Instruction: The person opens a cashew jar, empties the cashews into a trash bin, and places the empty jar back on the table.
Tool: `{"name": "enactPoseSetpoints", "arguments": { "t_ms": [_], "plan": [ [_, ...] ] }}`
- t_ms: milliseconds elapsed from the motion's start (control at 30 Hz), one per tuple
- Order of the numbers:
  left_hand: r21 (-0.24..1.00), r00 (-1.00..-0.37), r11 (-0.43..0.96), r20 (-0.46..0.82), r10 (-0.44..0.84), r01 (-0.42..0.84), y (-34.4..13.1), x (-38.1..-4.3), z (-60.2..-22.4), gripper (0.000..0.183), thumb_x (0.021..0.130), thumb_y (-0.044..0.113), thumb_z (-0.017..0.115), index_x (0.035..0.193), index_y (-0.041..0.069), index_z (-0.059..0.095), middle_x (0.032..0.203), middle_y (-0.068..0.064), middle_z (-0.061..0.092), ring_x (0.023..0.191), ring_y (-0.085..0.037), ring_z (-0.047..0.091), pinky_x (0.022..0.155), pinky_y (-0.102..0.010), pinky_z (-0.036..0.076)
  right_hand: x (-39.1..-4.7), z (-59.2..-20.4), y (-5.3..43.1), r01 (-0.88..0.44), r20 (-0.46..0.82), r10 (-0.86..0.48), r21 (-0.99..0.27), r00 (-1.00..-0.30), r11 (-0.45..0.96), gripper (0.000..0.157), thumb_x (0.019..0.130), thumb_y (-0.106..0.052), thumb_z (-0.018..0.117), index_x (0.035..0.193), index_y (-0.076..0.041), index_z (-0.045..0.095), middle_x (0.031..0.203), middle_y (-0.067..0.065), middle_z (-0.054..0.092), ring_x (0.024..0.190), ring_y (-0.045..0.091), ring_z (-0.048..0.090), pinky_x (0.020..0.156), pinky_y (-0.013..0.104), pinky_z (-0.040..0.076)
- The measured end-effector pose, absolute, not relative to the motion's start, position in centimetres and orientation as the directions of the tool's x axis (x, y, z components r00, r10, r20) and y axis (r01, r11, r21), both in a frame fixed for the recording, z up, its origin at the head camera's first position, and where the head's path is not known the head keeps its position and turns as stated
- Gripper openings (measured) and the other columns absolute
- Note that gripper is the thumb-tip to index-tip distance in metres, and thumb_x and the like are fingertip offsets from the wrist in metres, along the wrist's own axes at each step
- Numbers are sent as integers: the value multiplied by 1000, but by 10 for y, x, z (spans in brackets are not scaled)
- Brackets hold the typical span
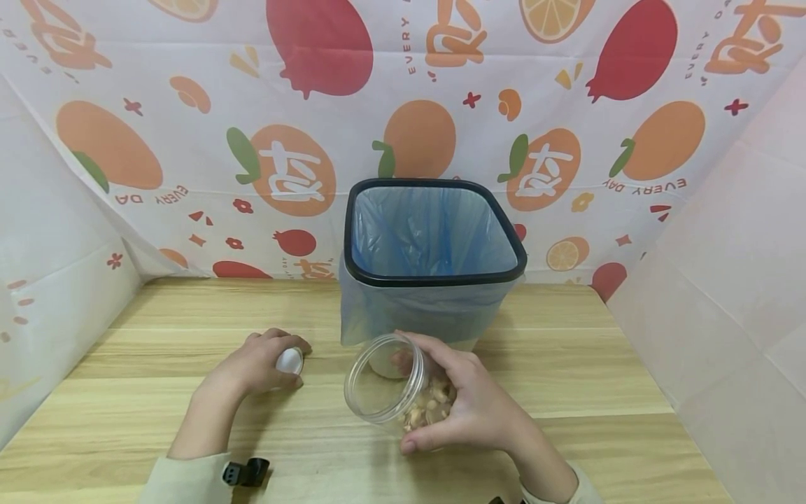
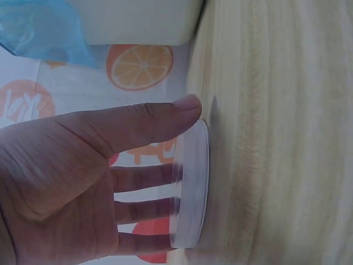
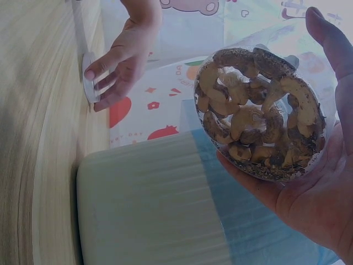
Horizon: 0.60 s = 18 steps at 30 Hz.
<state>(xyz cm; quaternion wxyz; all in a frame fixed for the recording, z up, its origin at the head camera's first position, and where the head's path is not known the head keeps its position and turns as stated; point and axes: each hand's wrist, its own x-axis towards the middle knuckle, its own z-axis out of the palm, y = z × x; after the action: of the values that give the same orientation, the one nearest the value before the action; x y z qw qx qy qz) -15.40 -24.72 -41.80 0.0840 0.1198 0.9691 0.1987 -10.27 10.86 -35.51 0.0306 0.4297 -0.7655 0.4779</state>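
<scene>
My right hand (image 1: 469, 399) grips a clear plastic jar (image 1: 385, 388) round its side, tilted so that its uncovered mouth faces left. Pale, curved, cashew-like nuts (image 1: 429, 404) lie in its lower part; the right wrist view shows the nuts (image 3: 259, 113) and brown crumbs through the jar's bottom. Over to the left, my left hand (image 1: 267, 364) holds a round translucent lid (image 1: 290, 360) by its edge, thumb on one side and fingers on the other. In the left wrist view the lid (image 2: 191, 187) is right at the table surface.
Behind the jar stands a pale bin with a black rim (image 1: 441, 281) and a blue liner bag (image 1: 415, 231). A fruit-print cloth (image 1: 390, 77) hangs behind it, and plain white sheets flank the wooden table (image 1: 302, 448).
</scene>
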Motion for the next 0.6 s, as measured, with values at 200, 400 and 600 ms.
{"name": "enactPoseSetpoints", "arguments": {
  "t_ms": [200,400,600],
  "plan": [
    [356,-947,879,58,316,316,-237,-151,-407,44,81,27,82,121,16,68,131,-20,58,114,-48,54,83,-62,51,-101,-354,113,-674,451,-622,-718,-640,173,107,61,-35,96,151,-26,40,138,0,60,120,18,62,103,33,48],
    [287,-770,800,560,306,527,-212,-138,-373,32,87,26,76,116,14,71,116,-6,70,106,-32,65,85,-48,54,-101,-353,116,-672,460,-619,-725,-637,153,107,61,-33,97,152,-25,39,133,-4,63,117,16,64,102,33,50],
    [102,-244,583,955,169,806,-179,-125,-318,38,95,34,65,102,-3,73,97,-16,72,88,-31,63,92,-20,44,-106,-351,117,-697,508,-610,-709,-608,104,107,62,-28,97,151,-19,39,124,-3,68,113,14,66,99,33,52]
  ]
}}
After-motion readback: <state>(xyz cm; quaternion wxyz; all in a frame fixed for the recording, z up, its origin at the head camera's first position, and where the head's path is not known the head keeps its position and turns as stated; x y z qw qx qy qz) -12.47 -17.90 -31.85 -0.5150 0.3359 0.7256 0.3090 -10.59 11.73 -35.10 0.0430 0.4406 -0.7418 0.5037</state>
